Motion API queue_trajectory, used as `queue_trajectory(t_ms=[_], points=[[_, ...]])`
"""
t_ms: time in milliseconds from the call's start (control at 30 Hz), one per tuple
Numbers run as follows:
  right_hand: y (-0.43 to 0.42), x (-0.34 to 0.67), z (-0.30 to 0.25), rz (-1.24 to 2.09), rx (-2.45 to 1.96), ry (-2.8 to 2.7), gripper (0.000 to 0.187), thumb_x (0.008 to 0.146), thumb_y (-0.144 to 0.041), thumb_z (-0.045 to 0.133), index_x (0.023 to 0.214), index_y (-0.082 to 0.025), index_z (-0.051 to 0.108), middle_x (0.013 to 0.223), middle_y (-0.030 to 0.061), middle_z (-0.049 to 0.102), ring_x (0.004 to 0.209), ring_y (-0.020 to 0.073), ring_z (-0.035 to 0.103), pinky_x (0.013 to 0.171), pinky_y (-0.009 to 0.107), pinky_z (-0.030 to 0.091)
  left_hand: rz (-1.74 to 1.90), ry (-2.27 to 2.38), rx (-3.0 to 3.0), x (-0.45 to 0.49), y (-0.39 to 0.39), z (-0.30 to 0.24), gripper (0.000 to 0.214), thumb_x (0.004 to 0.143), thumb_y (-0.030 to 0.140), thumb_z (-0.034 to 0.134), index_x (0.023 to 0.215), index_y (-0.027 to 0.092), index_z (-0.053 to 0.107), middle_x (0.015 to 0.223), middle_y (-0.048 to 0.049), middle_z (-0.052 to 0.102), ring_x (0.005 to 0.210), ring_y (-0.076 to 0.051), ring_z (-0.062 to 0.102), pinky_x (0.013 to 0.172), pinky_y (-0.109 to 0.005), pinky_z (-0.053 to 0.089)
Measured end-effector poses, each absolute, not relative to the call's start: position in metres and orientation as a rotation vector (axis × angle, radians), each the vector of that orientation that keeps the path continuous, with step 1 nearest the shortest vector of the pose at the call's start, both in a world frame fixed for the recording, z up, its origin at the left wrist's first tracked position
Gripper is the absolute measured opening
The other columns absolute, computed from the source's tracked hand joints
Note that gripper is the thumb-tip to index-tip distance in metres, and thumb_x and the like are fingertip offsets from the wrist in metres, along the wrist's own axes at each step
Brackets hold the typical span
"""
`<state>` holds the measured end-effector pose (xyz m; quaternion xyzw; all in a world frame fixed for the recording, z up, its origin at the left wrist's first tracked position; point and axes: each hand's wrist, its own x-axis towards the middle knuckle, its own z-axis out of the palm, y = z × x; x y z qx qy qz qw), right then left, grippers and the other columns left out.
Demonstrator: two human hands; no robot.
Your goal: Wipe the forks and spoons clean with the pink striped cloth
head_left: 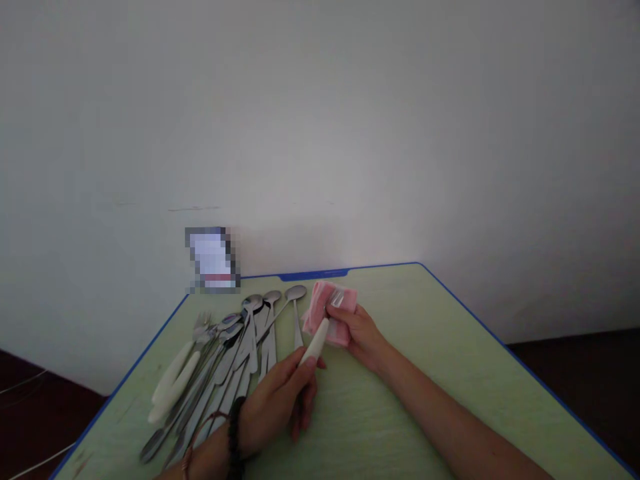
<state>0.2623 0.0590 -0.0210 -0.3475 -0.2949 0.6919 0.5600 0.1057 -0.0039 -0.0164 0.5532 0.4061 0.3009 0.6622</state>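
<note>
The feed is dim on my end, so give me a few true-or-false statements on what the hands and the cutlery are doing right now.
1. The left hand holds a white-handled utensil. True.
2. The right hand grips a blue sponge. False: it grips a pink cloth wrapped around the utensil's metal end.
3. The cutlery pile lies on the table, left of the cloth. True.
4. The table is red. False: it is pale green with a blue edge.

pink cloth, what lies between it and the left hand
A white handle spans it: left hand grips it, its far end enters the pink cloth in the right hand. Head view.
</note>
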Motion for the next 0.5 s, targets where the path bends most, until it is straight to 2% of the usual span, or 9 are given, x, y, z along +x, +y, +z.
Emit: queue_trajectory(t_ms=[233, 500], points=[[0.0588, 0.2628, -0.0243, 1.580, -0.911, -0.875, 0.026, 0.059, -0.033, 0.074, 0.073, -0.014, 0.064, 0.069, 0.0019, 0.066, 0.062, 0.0135, 0.057, 0.064, 0.027, 0.043, 0.602, 0.898, 1.381, 0.1038, -0.0044, -0.0219, 0.038, 0.086, 0.052, 0.038, 0.088, 0.015, 0.048, 0.053, 0.0070, 0.045, 0.036, -0.005, 0.039, 0.032, -0.012, 0.034], [0.0578, 0.2609, -0.0228, 1.607, -0.890, -0.797, 0.024, 0.053, -0.022, 0.073, 0.075, -0.015, 0.063, 0.069, 0.0002, 0.066, 0.063, 0.0133, 0.057, 0.066, 0.027, 0.044, 0.575, 0.908, 1.474, 0.1017, -0.0052, -0.0232, 0.036, 0.088, 0.049, 0.035, 0.093, 0.015, 0.048, 0.053, 0.0072, 0.044, 0.037, -0.005, 0.038, 0.033, -0.012, 0.031]])
